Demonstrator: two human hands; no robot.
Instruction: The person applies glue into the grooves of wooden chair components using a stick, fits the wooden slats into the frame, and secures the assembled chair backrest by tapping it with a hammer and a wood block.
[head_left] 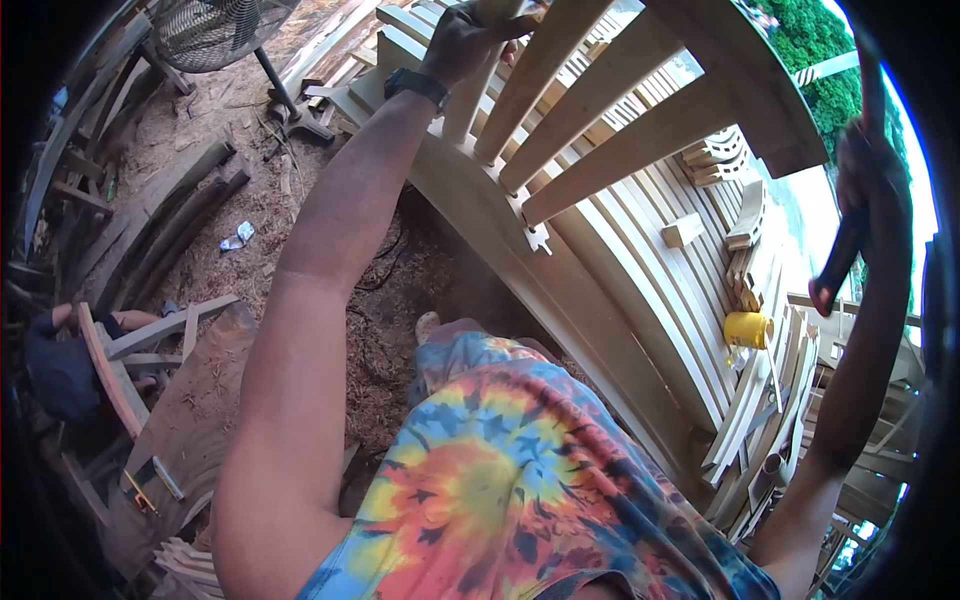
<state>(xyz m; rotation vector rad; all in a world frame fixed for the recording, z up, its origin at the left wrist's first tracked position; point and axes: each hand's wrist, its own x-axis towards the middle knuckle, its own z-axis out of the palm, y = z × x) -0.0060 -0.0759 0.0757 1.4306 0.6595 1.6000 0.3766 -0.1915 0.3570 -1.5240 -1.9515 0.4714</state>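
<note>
My left hand point(466, 45), with a dark watch on its wrist, is closed round the leftmost wooden slat point(468, 105) of a slatted frame. Several slats rise from a lower rail with a notched end point(538, 240) to a broad curved top board point(745, 75). At the right, my right hand point(872, 180) is raised and wrapped round a hammer point(845, 255) with a black grip and orange butt; its head is out of sight. The hammer is apart from the frame.
Long pale slats point(640, 290) lie side by side beneath the frame, with a small wood block point(683, 231) and a yellow container point(748, 330). A standing fan point(215, 30) is at upper left. Another person point(65, 365) sits low at left among timber. Shavings cover the floor.
</note>
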